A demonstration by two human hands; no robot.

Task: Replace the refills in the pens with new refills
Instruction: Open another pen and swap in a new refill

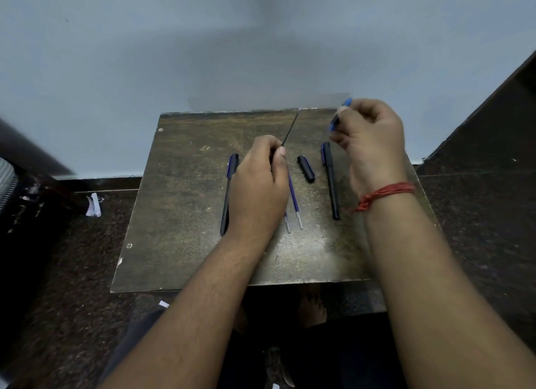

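At frame centre, the left hand (pixel 258 182) pinches a thin dark refill (pixel 291 127) angled upward. The right hand (pixel 369 139), upper right, grips a blue pen barrel (pixel 338 117). On the tabletop (pixel 179 203) lie two capped pens (pixel 330 179), a loose cap (pixel 306 168) and two refills (pixel 295 201) between them.

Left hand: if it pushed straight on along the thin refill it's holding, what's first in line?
Nothing on the worn brown table, as far as I can tell: the left hand aims its thin dark refill up past the far edge, toward the grey wall. Depth unclear.
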